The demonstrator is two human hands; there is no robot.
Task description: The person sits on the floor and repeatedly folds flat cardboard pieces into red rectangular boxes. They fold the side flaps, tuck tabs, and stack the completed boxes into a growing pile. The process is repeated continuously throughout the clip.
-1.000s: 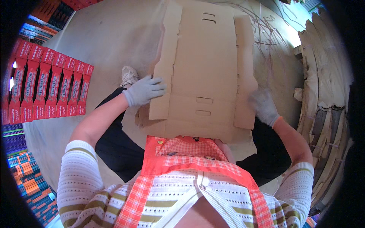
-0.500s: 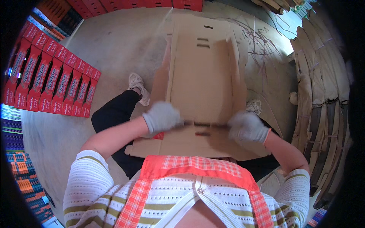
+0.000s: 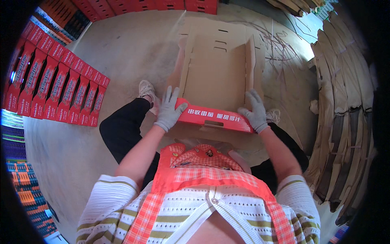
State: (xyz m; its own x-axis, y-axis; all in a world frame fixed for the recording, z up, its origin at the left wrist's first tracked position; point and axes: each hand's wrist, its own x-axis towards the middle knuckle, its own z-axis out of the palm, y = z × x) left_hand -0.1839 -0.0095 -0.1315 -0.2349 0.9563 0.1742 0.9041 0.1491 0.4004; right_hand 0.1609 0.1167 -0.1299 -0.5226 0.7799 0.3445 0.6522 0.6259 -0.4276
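On the floor between my feet lies a partly folded cardboard box (image 3: pixel 215 87), brown inside, with its near end wall (image 3: pixel 191 117) standing up. That wall is red outside with white printing and has a slotted hand hole. My left hand (image 3: pixel 167 110), in a pale work glove, rests at the wall's left corner, fingers stretched forward and thumb toward the red top edge. At the right corner my right hand (image 3: pixel 256 110), gloved alike, has its fingers extended along the side and its thumb by the red panel. The right side wall (image 3: pixel 250 65) stands raised; the far end flap lies flat.
Stacked red cartons (image 3: pixel 61 87) stand at the left, with more red boxes (image 3: pixel 166 5) along the far side. Bundles of flat brown cardboard (image 3: pixel 341 81) are piled at the right. Loose strapping (image 3: pixel 280 49) lies tangled on the floor beyond the box.
The near flap, flat and brown before, is now folded up with its red face showing. My hands have gone from blurred, curled positions over the crease to its two corners, fingers extended.
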